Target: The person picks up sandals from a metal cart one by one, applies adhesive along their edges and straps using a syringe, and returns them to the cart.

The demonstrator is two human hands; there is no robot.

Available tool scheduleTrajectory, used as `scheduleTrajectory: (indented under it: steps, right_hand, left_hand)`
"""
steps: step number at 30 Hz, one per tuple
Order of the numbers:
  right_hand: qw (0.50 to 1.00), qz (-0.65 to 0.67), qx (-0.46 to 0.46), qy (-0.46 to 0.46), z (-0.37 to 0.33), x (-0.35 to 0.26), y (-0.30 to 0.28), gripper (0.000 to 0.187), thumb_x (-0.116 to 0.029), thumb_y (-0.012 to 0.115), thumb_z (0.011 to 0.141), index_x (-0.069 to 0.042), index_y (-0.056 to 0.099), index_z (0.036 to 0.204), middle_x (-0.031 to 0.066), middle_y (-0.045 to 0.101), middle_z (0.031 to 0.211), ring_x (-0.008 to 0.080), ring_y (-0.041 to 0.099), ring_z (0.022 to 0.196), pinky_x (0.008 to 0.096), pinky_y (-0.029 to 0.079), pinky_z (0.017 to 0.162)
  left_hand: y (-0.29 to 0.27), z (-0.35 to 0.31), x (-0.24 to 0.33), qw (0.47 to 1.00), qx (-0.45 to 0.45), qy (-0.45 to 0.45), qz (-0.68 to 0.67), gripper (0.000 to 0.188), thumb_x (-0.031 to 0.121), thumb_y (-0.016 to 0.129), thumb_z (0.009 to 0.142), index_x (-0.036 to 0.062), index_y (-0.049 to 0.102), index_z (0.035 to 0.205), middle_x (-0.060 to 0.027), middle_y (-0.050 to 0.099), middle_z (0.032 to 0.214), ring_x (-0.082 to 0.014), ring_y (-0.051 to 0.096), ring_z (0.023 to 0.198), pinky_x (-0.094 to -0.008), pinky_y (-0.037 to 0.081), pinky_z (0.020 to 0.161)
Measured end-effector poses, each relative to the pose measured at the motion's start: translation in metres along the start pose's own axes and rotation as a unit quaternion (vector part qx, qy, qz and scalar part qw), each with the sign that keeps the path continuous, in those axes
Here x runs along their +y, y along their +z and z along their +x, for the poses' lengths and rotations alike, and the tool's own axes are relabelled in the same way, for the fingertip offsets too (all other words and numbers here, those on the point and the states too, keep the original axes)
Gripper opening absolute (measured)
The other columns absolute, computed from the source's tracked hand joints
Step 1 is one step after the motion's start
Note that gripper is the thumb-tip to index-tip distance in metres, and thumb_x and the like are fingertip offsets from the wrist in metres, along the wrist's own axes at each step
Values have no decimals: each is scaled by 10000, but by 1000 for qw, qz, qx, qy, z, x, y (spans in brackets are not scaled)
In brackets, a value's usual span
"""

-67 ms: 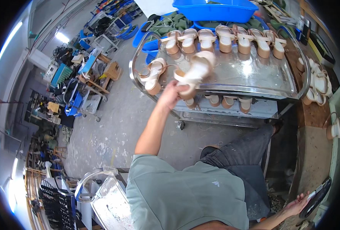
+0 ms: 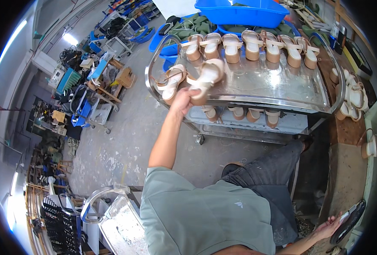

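My left hand [image 2: 182, 101] is closed around the heel end of a beige, open-toed sandal [image 2: 209, 75] with a pale insole and a tan block heel. The sandal is over the front left of a metal trolley's top tray [image 2: 277, 87]; I cannot tell whether it touches the tray. Just left of it stands a matching sandal [image 2: 171, 85]. Several more sandals [image 2: 252, 44] line the tray's far edge. At the lower right, my right hand [image 2: 328, 227] has its fingers bent against a dark-rimmed oblong thing [image 2: 349, 223], whose kind I cannot make out.
Several sandals [image 2: 253, 114] sit on the trolley's lower shelf. Behind the trolley are blue tubs [image 2: 241, 12] with green pieces. More sandals [image 2: 354, 95] lie on the bench at right. A metal-framed cart [image 2: 122, 229] stands at lower left, and a blue basket cart [image 2: 83, 112] farther off.
My left hand has moved the sandal left and slightly down, closer to the sandal at the tray's left front. My right hand stays by the dark-rimmed thing.
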State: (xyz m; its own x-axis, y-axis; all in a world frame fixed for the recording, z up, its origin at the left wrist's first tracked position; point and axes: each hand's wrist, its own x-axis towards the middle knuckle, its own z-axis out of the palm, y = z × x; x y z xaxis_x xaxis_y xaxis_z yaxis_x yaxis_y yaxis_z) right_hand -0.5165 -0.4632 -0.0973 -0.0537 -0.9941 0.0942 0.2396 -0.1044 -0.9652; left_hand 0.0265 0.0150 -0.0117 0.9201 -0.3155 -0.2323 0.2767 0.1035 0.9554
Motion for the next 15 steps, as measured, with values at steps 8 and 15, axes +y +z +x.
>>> scheduleTrajectory:
  steps: [8, 15]
  right_hand:
    - [988, 131, -28, 78, -5, 31, -23, 282, -144, 519, 911, 67, 555, 1094, 113, 587, 1069, 93, 422, 629, 206, 368, 564]
    - [998, 6, -35, 60, -16, 9, -13, 310, -149, 546, 901, 43, 539, 1144, 84, 597, 1102, 67, 403, 617, 189, 350, 552]
  left_hand:
    - [-60, 35, 7, 995, 91, 24, -21, 375, 102, 619, 789, -84, 519, 1098, -159, 627, 991, -227, 648, 804, -305, 540, 637]
    - [-73, 13, -14, 964, 231, 125, 41, 230, 159, 656, 783, -17, 571, 905, -59, 596, 734, -104, 523, 581, -223, 387, 476]
